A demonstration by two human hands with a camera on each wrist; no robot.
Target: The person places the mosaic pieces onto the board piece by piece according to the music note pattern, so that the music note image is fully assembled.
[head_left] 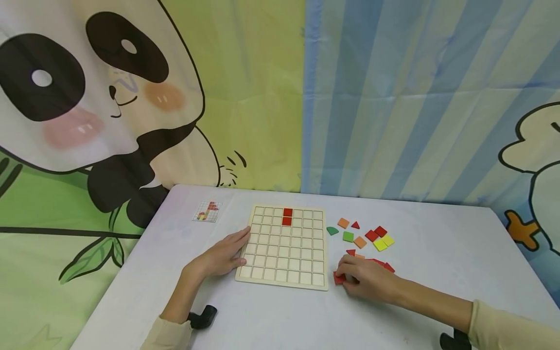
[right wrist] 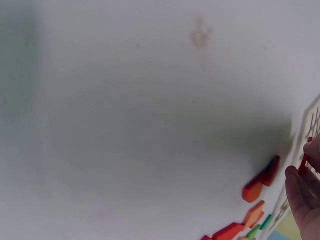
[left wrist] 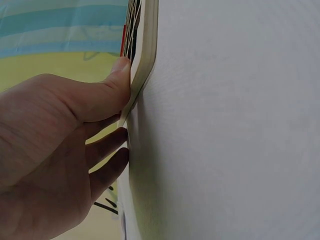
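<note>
A pale wooden grid board [head_left: 282,264] lies on the white table, with two red square tiles [head_left: 286,221] one below the other in its top rows. My left hand [head_left: 220,253] rests against the board's left edge, thumb and extended fingers touching its side. The thumb [left wrist: 117,85] presses on that edge in the left wrist view. Right of the board, my right hand [head_left: 369,278] pinches a red square tile [right wrist: 304,161] between thumb and fingers. More red tiles [head_left: 388,267] lie beside and partly beneath this hand, some hidden by it.
Farther back lie loose orange tiles [head_left: 343,223], a green square [head_left: 348,236], a dark green curved piece [head_left: 332,231], yellow squares [head_left: 379,244] and red squares [head_left: 380,231]. A small printed pattern card [head_left: 207,212] sits left of the board. A cartoon-print curtain [head_left: 262,97] hangs behind the table.
</note>
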